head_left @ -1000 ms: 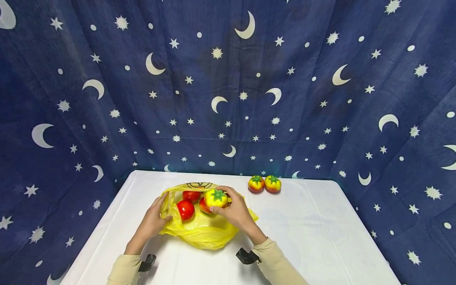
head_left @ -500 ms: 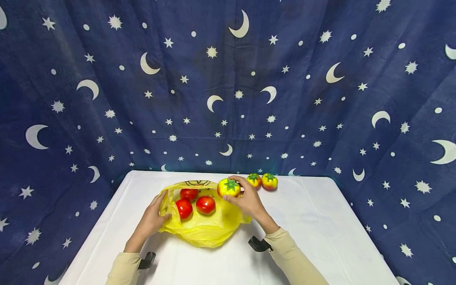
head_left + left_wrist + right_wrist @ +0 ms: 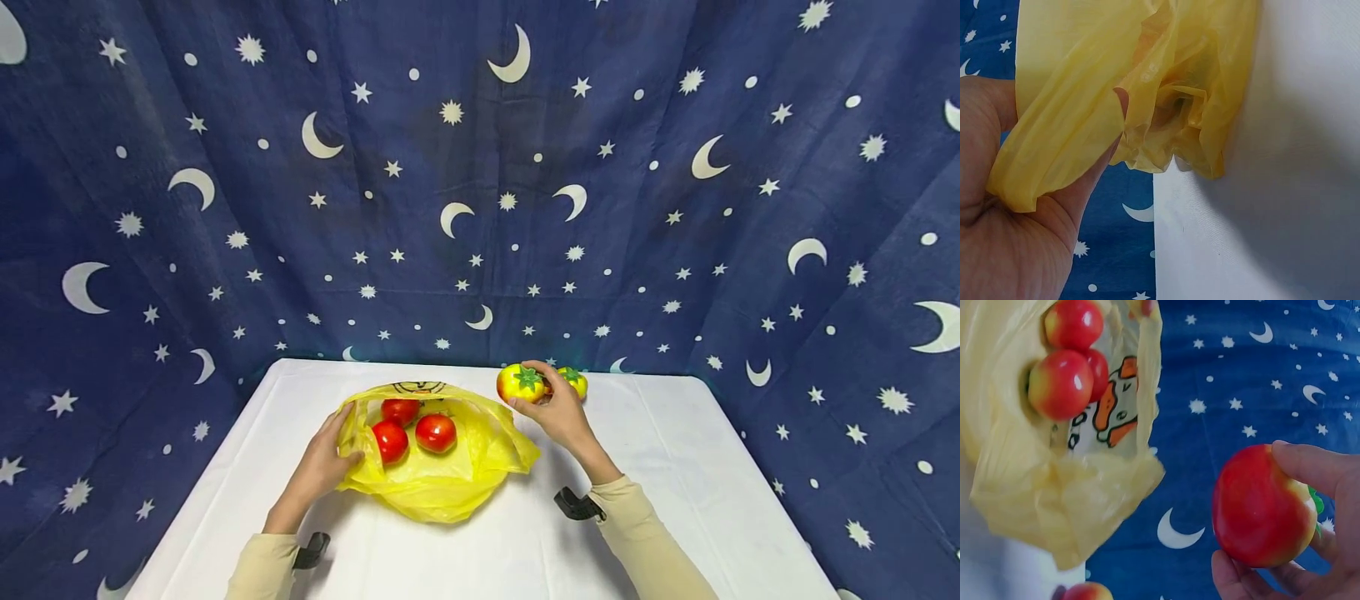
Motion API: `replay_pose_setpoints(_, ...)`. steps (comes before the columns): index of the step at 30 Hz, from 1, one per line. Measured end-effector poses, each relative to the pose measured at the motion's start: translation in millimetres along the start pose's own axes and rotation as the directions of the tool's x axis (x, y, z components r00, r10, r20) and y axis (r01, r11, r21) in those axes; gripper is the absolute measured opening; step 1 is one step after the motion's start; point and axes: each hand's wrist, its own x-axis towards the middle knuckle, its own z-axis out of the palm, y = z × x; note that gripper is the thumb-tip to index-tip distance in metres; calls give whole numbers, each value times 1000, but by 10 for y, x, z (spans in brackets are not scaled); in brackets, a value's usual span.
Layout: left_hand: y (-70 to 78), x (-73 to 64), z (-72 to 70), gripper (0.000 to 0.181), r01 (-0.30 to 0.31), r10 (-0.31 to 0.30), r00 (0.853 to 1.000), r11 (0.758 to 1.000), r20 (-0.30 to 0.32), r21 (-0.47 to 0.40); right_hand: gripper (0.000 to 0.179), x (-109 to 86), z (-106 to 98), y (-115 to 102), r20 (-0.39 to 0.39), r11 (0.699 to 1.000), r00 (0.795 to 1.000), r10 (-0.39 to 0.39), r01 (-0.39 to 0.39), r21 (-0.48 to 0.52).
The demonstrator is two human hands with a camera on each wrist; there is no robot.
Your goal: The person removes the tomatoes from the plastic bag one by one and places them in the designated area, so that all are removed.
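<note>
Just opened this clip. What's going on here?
A person's left hand holds the side of an open, thin yellow plastic bag on a white-covered table. Three round, glossy red fruits lie inside. The right hand grips a round yellow-and-red fruit with a green leafy top, out beyond the bag's right side. At least one similar fruit sits behind that hand, partly hidden.

the left grip (image 3: 321, 460) curls, and the right grip (image 3: 561, 414), farther forward, clasps, both forearms (image 3: 651, 540) slanting inward.
</note>
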Motion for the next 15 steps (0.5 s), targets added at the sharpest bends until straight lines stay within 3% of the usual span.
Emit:
replay_pose_setpoints(6, -22, -36, 0, 88, 27, -27, 999, 1000, 27, 7, 62, 13, -16, 114, -54, 1000, 999, -6, 4, -24)
replay_pose_setpoints(15, -99, -43, 39, 88, -3, 3, 1000, 1000, 7, 4, 64, 24, -123, 308, -77, 999, 997, 28, -31, -35)
